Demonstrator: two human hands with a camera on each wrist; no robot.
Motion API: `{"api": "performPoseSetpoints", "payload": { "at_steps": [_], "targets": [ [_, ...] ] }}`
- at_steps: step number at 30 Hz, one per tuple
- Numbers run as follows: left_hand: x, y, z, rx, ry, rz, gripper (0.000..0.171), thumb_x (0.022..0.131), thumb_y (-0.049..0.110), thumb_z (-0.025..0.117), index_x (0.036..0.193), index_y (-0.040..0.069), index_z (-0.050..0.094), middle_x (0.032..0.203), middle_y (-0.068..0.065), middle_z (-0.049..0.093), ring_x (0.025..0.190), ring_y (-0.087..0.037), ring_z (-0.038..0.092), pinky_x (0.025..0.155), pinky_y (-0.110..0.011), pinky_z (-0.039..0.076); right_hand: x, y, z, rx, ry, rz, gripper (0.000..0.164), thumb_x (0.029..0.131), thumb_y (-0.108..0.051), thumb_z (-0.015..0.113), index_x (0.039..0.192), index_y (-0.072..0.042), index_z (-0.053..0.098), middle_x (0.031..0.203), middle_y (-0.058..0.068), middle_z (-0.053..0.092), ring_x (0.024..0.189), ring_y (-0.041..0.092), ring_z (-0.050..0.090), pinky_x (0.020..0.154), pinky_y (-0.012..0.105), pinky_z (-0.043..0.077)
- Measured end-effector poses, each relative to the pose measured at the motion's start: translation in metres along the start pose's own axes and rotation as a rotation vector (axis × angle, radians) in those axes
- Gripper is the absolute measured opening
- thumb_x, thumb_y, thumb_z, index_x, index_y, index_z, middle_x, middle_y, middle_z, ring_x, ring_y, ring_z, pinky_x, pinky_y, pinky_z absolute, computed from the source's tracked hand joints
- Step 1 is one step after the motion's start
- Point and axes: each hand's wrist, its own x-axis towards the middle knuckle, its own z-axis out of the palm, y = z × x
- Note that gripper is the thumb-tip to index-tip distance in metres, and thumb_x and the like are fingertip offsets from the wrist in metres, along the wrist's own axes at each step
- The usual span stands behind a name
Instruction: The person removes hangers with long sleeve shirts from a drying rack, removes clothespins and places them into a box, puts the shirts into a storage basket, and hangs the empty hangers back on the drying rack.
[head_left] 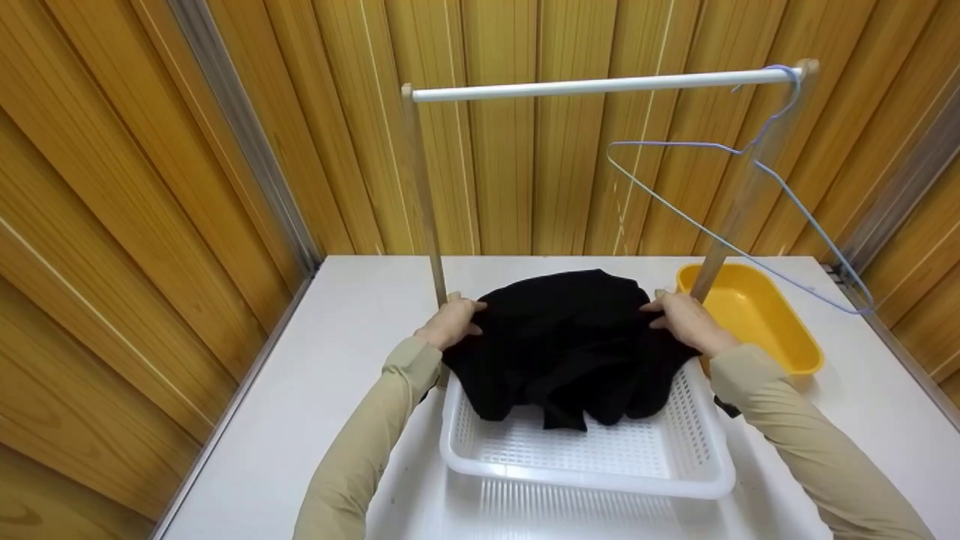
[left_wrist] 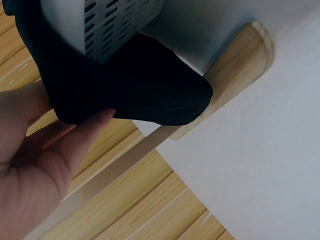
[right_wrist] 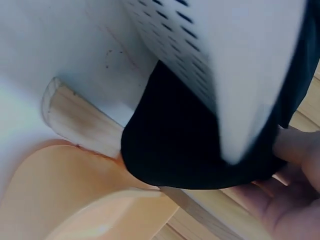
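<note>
A black garment [head_left: 570, 337] lies spread over the back part of a white perforated basket [head_left: 585, 474], drooping over both side rims. My left hand [head_left: 450, 321] pinches its left edge; in the left wrist view, the thumb of that hand [left_wrist: 40, 155] lies on the near side of the black cloth [left_wrist: 130, 90]. On the opposite edge, my right hand [head_left: 690, 321] holds the cloth between thumb and fingers. The right wrist view shows the right hand [right_wrist: 295, 185] gripping the fabric [right_wrist: 175, 140] beside the basket's rim [right_wrist: 245, 115]. Folds hide the garment's exact kind.
Behind the basket stands a rack with a white bar [head_left: 600, 87] and wooden posts [head_left: 426, 202]. A blue-and-white wire hanger [head_left: 697, 221] hangs at the bar's right end. A yellow tub [head_left: 750, 307] sits by the right post on the white table [head_left: 300, 360].
</note>
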Motion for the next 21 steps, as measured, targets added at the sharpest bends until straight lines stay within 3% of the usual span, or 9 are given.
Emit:
{"api": "performPoseSetpoints", "payload": {
  "at_steps": [3,8,11,15,21],
  "targets": [
    [0.000,0.000,0.000,0.033,0.040,0.000,0.037,0.060,0.013,0.059,0.095,0.006,0.050,0.089,-0.004,0.049,0.080,-0.017,0.038,0.067,-0.021,0.031,0.000,0.002,-0.001,0.025,0.033,0.015,0.024,0.058,-0.004,0.059,0.081,-0.007,0.058,0.074,0.007,0.052,0.070,0.021,0.045,0.060,0.030,0.034],
    [0.001,0.000,-0.002,0.114,0.133,0.060,0.024,0.059,0.008,0.058,0.083,0.005,0.056,0.078,-0.004,0.053,0.073,-0.015,0.045,0.064,-0.021,0.033,0.000,0.003,-0.002,0.077,0.067,0.062,0.026,0.058,0.008,0.052,0.078,-0.007,0.059,0.071,0.005,0.054,0.065,0.016,0.048,0.059,0.028,0.035],
    [0.002,0.000,-0.003,0.135,0.173,0.077,0.016,0.060,0.004,0.056,0.076,0.006,0.059,0.072,-0.004,0.054,0.068,-0.014,0.047,0.061,-0.021,0.035,0.001,0.004,-0.003,0.087,0.093,0.039,0.028,0.058,0.012,0.048,0.076,-0.005,0.059,0.069,0.004,0.054,0.064,0.014,0.049,0.058,0.027,0.036],
    [0.003,0.001,-0.006,0.182,0.190,0.095,0.015,0.061,-0.002,0.051,0.066,0.009,0.060,0.066,-0.002,0.053,0.062,-0.013,0.047,0.053,-0.022,0.036,0.002,0.005,-0.004,0.049,0.144,-0.030,0.024,0.058,0.012,0.048,0.072,-0.004,0.060,0.068,0.005,0.054,0.065,0.016,0.048,0.056,0.027,0.037],
    [0.005,0.004,-0.010,0.281,0.256,0.119,0.016,0.065,0.001,0.047,0.066,0.011,0.059,0.067,-0.003,0.053,0.062,-0.017,0.048,0.050,-0.024,0.037,0.006,0.003,-0.008,-0.020,0.206,-0.031,0.020,0.060,0.007,0.050,0.071,-0.007,0.060,0.068,0.005,0.054,0.064,0.016,0.047,0.055,0.028,0.036]
  ]
}}
